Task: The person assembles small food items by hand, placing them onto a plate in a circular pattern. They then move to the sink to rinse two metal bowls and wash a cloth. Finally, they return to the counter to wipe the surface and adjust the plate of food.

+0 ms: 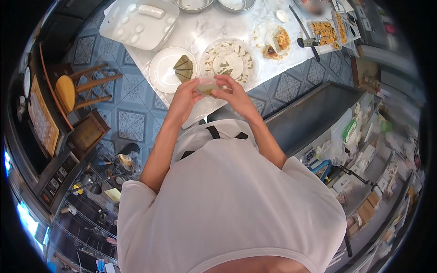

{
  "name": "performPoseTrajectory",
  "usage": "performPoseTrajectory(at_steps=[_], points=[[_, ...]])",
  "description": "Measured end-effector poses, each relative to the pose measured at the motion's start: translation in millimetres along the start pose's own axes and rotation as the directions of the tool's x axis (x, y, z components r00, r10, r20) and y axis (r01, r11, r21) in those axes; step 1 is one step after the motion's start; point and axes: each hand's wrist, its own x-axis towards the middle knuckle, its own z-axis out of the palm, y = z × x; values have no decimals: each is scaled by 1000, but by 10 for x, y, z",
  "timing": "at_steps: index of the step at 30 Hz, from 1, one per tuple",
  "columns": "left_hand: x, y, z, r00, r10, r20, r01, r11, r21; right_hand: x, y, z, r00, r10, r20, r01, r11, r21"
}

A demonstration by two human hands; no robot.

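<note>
Both hands are raised in front of me, just over the near edge of the table. Between them is a pale, see-through piece of film [207,85] with something greenish inside, its exact kind unclear. My left hand [185,96] pinches its left side, and the fingers of my right hand [236,96] close on the right side. Just beyond my left hand, a white plate [159,68] carries several green cake wedges [184,69] set side by side. Past the right hand lies a round, pale board [227,63] scattered with green crumbs and a few small scraps.
A white plastic tub [157,38] holding white round pieces stands far left. Two round metal pans [193,3] sit at the back. Right of centre are browned cake remains [282,40], a long dark knife [298,20] and trays of orange-topped pieces [324,32]. A wooden stool [66,93] stands left.
</note>
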Motion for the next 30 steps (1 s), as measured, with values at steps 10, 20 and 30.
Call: performPoseTrajectory(at_steps=[10,20,30], points=[[-53,-24,107,997,33,-74,-31,999,27,-23,81,75,997,68,-39,-54,960,275],[-13,-100,-78,988,99,-118,-74,977,201,80,292,78,993,-49,-106,58,995,83],[96,-115,-533,936,259,-239,-217,958,189,615,-24,-108,989,-147,-22,117,864,-489]])
